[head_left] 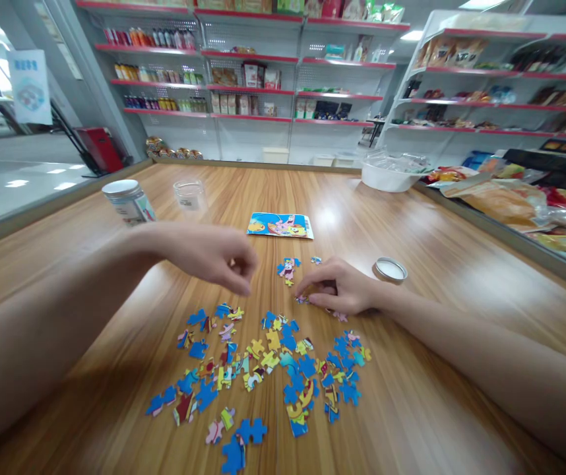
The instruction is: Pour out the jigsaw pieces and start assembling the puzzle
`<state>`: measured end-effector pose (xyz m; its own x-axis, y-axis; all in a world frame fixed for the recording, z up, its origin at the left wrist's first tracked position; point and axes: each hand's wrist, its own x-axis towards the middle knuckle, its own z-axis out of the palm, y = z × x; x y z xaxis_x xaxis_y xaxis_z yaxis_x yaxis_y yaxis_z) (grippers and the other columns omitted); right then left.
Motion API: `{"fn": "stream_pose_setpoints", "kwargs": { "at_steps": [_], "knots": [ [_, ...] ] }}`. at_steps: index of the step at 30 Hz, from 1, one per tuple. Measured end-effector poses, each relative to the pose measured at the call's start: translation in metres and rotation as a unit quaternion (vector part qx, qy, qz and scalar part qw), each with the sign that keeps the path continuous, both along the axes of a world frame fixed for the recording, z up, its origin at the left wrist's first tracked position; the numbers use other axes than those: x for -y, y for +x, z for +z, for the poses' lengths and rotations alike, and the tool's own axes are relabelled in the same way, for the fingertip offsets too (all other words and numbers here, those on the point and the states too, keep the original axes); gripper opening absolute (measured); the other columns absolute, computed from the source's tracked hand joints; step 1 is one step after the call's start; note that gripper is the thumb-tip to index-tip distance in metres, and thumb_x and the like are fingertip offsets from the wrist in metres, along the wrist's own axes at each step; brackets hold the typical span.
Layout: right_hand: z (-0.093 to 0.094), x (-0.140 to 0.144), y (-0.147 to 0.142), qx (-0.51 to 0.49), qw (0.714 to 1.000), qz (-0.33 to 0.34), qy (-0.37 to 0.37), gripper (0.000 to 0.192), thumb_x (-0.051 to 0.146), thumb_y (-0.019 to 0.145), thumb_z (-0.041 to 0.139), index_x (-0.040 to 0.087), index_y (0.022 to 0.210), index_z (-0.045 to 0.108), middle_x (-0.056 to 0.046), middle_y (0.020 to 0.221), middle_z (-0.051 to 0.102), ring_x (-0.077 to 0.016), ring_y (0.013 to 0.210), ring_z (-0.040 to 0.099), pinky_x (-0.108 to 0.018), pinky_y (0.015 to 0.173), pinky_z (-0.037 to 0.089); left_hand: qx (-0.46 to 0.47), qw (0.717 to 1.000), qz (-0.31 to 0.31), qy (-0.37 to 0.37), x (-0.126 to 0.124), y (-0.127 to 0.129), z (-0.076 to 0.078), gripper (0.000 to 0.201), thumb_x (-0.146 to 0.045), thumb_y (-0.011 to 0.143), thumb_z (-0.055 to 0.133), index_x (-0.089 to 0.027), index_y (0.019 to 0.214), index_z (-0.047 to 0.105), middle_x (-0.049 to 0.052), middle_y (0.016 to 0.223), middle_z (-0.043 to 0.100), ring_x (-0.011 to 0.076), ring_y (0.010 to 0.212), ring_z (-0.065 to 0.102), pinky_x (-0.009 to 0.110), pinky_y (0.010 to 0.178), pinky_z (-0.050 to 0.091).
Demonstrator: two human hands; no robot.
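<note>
My left hand (216, 257) hovers over the table left of the centre, its fingers curled in, slightly smeared by motion. Whether something small is inside it is hidden. My right hand (342, 287) rests on the wood with thumb and fingertips closed at a small pinkish jigsaw puzzle piece (303, 299). Just beyond it lies a joined cluster of puzzle pieces (287, 267), with a loose piece (316, 260) to its right. Many blue and yellow puzzle pieces (307, 365) are scattered closer to me. A picture card (280, 225) with a cartoon scene lies behind the cluster.
A printed can (128, 201) and a clear jar (190, 196) stand at the back left. Right of my right hand is a round lid (390, 269). A white basket (392, 175) and snack packets (505, 198) sit at the far right, before stocked shelves (248, 56).
</note>
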<state>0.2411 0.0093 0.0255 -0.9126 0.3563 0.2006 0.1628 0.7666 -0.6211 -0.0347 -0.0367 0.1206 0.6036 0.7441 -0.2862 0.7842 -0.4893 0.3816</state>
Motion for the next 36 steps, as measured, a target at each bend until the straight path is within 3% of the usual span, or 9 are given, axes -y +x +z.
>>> {"fn": "stream_pose_setpoints", "kwargs": {
  "at_steps": [2,4,10,16,19,22,25,30,36],
  "knots": [
    [0.001,0.001,0.000,-0.004,1.000,0.004,-0.007,0.022,0.023,0.086,0.059,0.011,0.099,0.072,0.009,0.046,0.037,-0.0052,0.040,0.033,-0.018,0.042,0.027,-0.089,0.989,-0.055,-0.101,0.001,0.007,-0.010,0.020,-0.028,0.074,0.081,-0.014,0.074,0.067,-0.002,0.064,0.063,0.0107,0.057,0.056,0.020,0.052,0.040],
    [0.000,0.001,0.000,0.001,1.000,0.006,-0.018,0.023,0.024,0.088,0.057,0.011,0.100,0.071,0.009,0.046,0.041,-0.0052,0.039,0.033,-0.018,0.041,0.027,-0.145,0.973,-0.077,-0.160,0.001,0.013,-0.021,0.023,-0.030,0.069,0.083,-0.016,0.073,0.066,-0.003,0.064,0.063,0.0107,0.055,0.054,0.021,0.049,0.036],
    [-0.002,-0.001,0.001,-0.001,0.999,0.011,-0.033,0.023,0.024,0.088,0.059,0.009,0.101,0.070,0.007,0.047,0.047,-0.0049,0.039,0.035,-0.017,0.041,0.027,-0.180,0.977,-0.060,-0.094,0.002,0.024,-0.032,0.032,-0.037,0.062,0.087,-0.017,0.069,0.064,-0.003,0.059,0.058,0.0114,0.051,0.048,0.024,0.047,0.029],
    [-0.001,-0.001,-0.001,-0.008,1.000,0.013,-0.016,0.022,0.022,0.087,0.060,0.009,0.100,0.071,0.004,0.055,0.054,-0.0043,0.042,0.036,-0.018,0.041,0.027,-0.195,0.975,-0.096,0.041,0.027,0.030,-0.009,0.027,-0.038,0.068,0.083,-0.017,0.066,0.067,-0.003,0.051,0.051,0.0093,0.044,0.035,0.024,0.046,0.022],
    [-0.003,-0.001,-0.001,-0.009,0.999,0.009,-0.030,0.021,0.023,0.087,0.060,0.010,0.099,0.070,0.003,0.057,0.056,-0.0047,0.043,0.038,-0.018,0.042,0.028,-0.177,0.971,-0.159,-0.012,0.048,0.038,0.002,0.013,-0.026,0.072,0.081,-0.019,0.070,0.071,-0.003,0.053,0.057,0.0092,0.044,0.038,0.023,0.045,0.024],
    [-0.004,-0.002,0.000,-0.022,0.999,0.017,-0.033,0.020,0.024,0.088,0.061,0.010,0.098,0.070,0.003,0.058,0.056,-0.0046,0.043,0.037,-0.019,0.042,0.028,-0.160,0.962,-0.213,-0.061,0.068,0.048,0.002,0.017,-0.016,0.063,0.086,-0.019,0.073,0.073,-0.005,0.048,0.054,0.0077,0.040,0.034,0.022,0.043,0.023],
    [-0.006,-0.003,0.001,-0.027,0.999,0.025,-0.038,0.020,0.024,0.089,0.061,0.009,0.100,0.070,0.003,0.057,0.054,-0.0049,0.045,0.038,-0.019,0.044,0.029,-0.196,0.951,-0.236,-0.034,0.077,0.055,-0.005,0.018,-0.024,0.063,0.088,-0.017,0.062,0.072,-0.004,0.041,0.050,0.0080,0.035,0.031,0.024,0.041,0.022],
    [-0.006,-0.003,0.001,-0.019,0.999,0.019,-0.040,0.021,0.025,0.090,0.061,0.009,0.100,0.070,0.003,0.059,0.054,-0.0053,0.047,0.041,-0.019,0.045,0.030,-0.214,0.953,-0.212,0.033,0.069,0.057,-0.013,0.020,-0.035,0.070,0.084,-0.016,0.076,0.078,0.004,0.057,0.066,0.0129,0.041,0.041,0.027,0.046,0.031],
    [-0.006,-0.003,0.001,-0.019,0.999,0.019,-0.042,0.021,0.025,0.090,0.060,0.009,0.100,0.070,0.004,0.056,0.051,-0.0044,0.044,0.038,-0.018,0.042,0.027,-0.218,0.958,-0.181,0.043,0.052,0.055,-0.014,0.033,-0.044,0.058,0.089,-0.017,0.062,0.071,0.000,0.047,0.054,0.0100,0.041,0.035,0.026,0.047,0.029]
  ]
}}
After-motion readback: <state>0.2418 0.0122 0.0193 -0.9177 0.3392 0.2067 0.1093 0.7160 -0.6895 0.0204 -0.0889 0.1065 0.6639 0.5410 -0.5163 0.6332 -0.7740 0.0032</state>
